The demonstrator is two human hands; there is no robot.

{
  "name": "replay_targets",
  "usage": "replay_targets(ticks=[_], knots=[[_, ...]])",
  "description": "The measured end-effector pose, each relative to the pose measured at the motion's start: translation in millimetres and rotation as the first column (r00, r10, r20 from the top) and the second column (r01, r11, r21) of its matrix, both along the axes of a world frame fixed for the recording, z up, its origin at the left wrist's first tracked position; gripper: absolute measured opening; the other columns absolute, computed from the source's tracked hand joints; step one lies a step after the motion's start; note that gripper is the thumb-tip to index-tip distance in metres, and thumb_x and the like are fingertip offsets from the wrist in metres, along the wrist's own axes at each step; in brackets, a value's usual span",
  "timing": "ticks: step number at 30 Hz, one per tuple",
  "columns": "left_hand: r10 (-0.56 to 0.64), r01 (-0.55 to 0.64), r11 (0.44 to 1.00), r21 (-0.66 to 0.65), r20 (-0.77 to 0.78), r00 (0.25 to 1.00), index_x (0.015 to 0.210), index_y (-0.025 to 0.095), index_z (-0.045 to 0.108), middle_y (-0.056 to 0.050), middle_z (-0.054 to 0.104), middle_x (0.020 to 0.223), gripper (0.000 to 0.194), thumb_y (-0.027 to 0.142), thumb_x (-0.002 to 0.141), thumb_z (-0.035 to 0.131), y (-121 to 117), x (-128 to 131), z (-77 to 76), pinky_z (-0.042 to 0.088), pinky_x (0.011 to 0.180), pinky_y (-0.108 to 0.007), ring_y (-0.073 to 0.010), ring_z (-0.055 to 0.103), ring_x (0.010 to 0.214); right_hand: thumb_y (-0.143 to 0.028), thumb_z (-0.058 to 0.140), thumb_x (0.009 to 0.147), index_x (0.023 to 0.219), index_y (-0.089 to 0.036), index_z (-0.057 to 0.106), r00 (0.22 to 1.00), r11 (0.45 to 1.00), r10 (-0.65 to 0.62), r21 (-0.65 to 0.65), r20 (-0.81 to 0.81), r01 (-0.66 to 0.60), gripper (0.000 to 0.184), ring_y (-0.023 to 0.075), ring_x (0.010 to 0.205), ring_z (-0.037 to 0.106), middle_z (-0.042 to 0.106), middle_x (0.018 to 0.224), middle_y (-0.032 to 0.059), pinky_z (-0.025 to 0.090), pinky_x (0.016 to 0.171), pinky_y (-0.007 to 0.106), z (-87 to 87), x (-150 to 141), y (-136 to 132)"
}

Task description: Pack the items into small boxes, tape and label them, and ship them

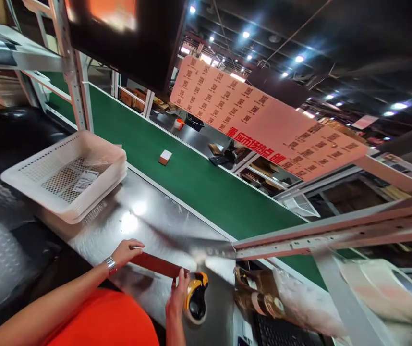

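Both hands grasp a flat red box [157,265] — lower centre of frame.
Left hand [127,251] fingers clamp its left end; right hand [177,297] pinches its right end, beside a yellow scanner [196,297].

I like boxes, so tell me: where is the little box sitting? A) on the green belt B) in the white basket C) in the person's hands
A: the little box sits alone on the green belt, apart from the basket and both hands.
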State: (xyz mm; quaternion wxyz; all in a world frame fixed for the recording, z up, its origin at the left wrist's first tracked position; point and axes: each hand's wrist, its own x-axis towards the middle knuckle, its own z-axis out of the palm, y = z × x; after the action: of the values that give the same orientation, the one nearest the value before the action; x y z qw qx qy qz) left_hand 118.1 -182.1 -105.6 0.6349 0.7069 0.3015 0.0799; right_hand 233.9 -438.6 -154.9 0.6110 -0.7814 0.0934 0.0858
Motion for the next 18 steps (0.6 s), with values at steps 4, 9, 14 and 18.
replay_targets(ticks=[4, 9, 14, 18], knots=[[-0.031, 0.031, 0.999, -0.031, -0.007, 0.999, 0.081, 0.031, 0.094, -0.009, 0.095, 0.114, 0.03, 0.047, 0.071, 0.072, 0, 18, -5.7, 0.063, 0.123, -0.052, -0.0388, 0.086, 0.125, -0.091, 0.072, 0.078, 0.129, -0.026, 0.069, 0.996, 0.997, -0.081, 0.014, -0.042, 0.081, 0.083, 0.043, 0.137, 0.075, 0.081, 0.134, 0.016, 0.06, 0.118, 0.056, -1.0, 2, -4], [-0.016, 0.013, 0.996, -0.087, -0.031, 0.999, 0.087, 0.029, 0.093, -0.012, 0.094, 0.124, 0.035, 0.051, 0.07, 0.073, 6, 27, -11.6, 0.064, 0.121, -0.056, -0.0422, 0.086, 0.128, -0.089, 0.077, 0.072, 0.133, -0.025, 0.071, 0.998, 0.996, -0.056, 0.072, -0.043, 0.059, 0.088, 0.0438, 0.149, 0.07, 0.079, 0.145, 0.016, 0.058, 0.124, 0.054, -13.3, 8, -10], [0.107, -0.11, 0.992, -0.058, -0.048, 0.993, 0.119, 0.023, 0.086, -0.018, 0.09, 0.132, 0.056, 0.051, 0.071, 0.082, 6, 34, -14.1, 0.061, 0.124, -0.058, -0.0427, 0.083, 0.133, -0.082, 0.086, 0.069, 0.126, -0.025, 0.076, 0.999, 0.995, -0.032, 0.097, -0.031, 0.035, 0.081, 0.0467, 0.147, 0.072, 0.083, 0.141, 0.0165, 0.057, 0.125, 0.059, -25.8, 11, -21], [0.271, -0.271, 0.963, -0.005, -0.034, 0.962, 0.138, 0.023, 0.072, -0.017, 0.087, 0.136, 0.067, 0.043, 0.075, 0.082, 4, 43, -22.3, 0.057, 0.128, -0.057, -0.0389, 0.078, 0.141, -0.082, 0.088, 0.07, 0.11, -0.023, 0.082, 0.999, 0.998, -0.028, 0.05, -0.022, 0.029, 0.072, 0.0476, 0.127, 0.08, 0.089, 0.117, 0.0157, 0.061, 0.117, 0.061, -20.4, 3, -20]])
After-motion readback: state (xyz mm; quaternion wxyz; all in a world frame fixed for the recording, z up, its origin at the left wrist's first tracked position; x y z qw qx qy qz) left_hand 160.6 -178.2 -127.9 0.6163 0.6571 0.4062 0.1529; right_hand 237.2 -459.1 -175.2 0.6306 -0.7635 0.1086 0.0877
